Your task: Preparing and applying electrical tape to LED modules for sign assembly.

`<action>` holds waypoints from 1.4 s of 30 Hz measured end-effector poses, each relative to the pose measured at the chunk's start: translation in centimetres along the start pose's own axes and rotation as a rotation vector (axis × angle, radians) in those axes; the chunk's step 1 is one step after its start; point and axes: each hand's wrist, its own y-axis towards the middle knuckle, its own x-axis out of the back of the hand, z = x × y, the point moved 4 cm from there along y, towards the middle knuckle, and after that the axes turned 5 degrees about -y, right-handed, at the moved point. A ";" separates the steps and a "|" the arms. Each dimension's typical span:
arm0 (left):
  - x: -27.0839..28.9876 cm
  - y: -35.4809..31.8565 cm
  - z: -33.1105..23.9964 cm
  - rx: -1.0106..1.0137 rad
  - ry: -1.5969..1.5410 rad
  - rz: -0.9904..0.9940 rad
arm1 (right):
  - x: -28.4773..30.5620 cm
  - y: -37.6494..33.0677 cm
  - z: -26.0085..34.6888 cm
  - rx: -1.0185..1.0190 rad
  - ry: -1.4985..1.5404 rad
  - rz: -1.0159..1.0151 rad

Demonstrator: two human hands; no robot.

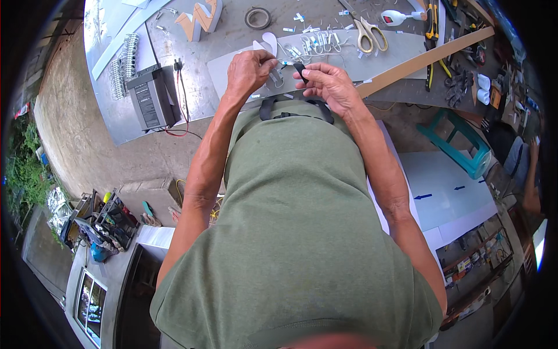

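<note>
Workbench point(192, 55), white bottle point(397, 15) — black strip point(300, 70) in fingers point(321, 67)

Wears an olive-green shirt point(296, 221), plain and loose, creased softly across the front and stitched along the collar point(290, 333). Has short matching sleeves point(174, 302) cut above the elbows point(399, 203), with bare forearms point(210, 157), a bare left hand point(250, 70) and a bare right hand point(332, 86) below. Shows black straps point(267, 109) at the waist, with a thin dark band point(290, 115) between.

Workshop: tools point(430, 26) across grey bench point(195, 53)
</note>
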 end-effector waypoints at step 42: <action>-2.1 -3.1 0.6 0.145 -0.614 0.200 | 0.1 0.7 -2.1 0.357 -0.517 0.027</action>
